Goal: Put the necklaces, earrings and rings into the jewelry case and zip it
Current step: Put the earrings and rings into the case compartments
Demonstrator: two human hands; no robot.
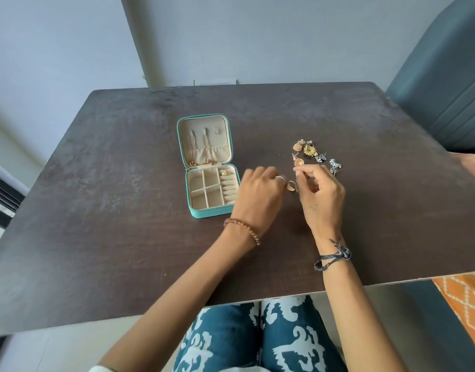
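Necklaces (201,154) hang in case (204,210); one ring (226,173) slotted. Earrings (308,151) right of case remain. Both hands (257,194) (320,197), fingers curled, pinch gold ring (290,186).

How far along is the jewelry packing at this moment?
Done: necklaces hang in the open jewelry case lid, and one ring sits in the ring rolls. In hand: the left hand and right hand meet over a gold ring. Left: the earrings lie on the table, and the case is unzipped.
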